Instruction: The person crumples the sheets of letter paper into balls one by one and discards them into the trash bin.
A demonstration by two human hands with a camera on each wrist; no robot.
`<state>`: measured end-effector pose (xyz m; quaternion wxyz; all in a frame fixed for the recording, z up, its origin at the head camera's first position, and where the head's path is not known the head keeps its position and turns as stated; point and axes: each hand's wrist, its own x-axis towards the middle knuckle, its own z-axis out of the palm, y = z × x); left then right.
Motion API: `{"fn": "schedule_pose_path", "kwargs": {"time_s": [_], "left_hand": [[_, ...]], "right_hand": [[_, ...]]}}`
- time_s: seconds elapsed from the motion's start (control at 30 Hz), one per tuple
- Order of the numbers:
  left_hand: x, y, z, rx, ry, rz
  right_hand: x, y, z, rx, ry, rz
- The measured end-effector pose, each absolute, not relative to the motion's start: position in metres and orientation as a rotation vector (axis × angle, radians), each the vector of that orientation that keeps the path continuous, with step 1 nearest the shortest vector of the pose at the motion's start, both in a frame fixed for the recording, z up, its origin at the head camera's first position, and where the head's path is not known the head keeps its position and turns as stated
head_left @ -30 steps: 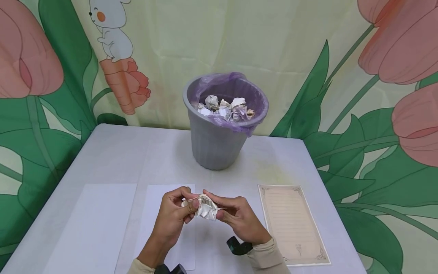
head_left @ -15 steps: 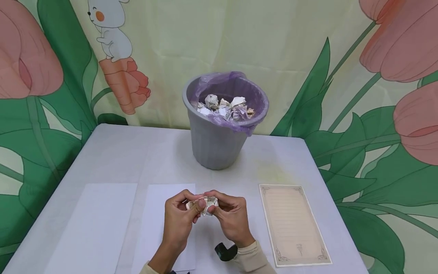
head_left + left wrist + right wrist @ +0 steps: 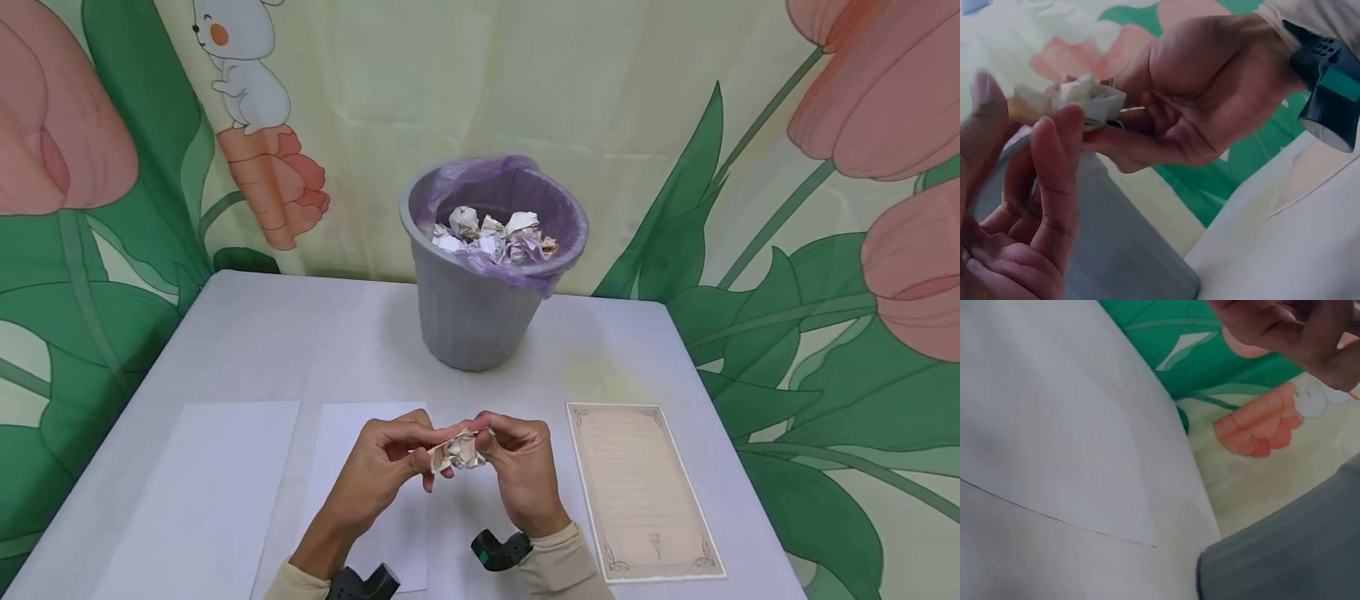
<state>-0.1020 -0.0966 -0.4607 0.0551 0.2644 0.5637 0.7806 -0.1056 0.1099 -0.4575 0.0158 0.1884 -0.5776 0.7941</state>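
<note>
High and facing forward, the head view looks down over the white table [image 3: 360,346]; the left-wrist view, tilted, sits close to the crumpled paper [image 3: 1100,101]; the right-wrist view, also tilted, faces the backdrop [image 3: 1235,478]; all share the gray bin [image 3: 476,325].

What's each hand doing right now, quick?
Left hand: pinching one side of the crumpled paper.
Right hand: pinching the other side of the crumpled paper.

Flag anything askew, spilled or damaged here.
The purple liner sits unevenly, draped over the grey bin at front right but not at left. A faint yellowish patch, perhaps a stain, marks the white table. The paper held by the left hand and right hand is crumpled.
</note>
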Motion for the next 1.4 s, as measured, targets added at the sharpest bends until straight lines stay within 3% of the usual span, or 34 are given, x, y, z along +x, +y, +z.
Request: {"fn": "schedule_pose_path", "kwargs": {"time_s": [0.27, 0.67, 0.87, 1.13, 1.4], "left_hand": [[-0.101, -0.087, -0.457, 0.75, 1.825, 2.331], [-0.098, -0.071, -0.46, 0.586, 2.117, 2.48], [-0.099, -0.075, -0.458, 0.366, 1.901, 2.609], [-0.098, -0.083, -0.462, 0.41, 1.49, 2.534], [-0.093, -0.071, -0.46, 0.193, 1.542, 2.557]], "right_hand": [[-0.107, 0.116, -0.459, 0.852, -1.774, 2.555], [-0.102, 0.098, -0.453, 0.748, -1.891, 2.146], [-0.105, 0.106, -0.448, 0.855, -2.089, 2.209], [-0.122, 0.13, -0.451, 1.164, -2.097, 2.223], [-0.12, 0.117, -0.457, 1.087, -1.978, 2.045]]}}
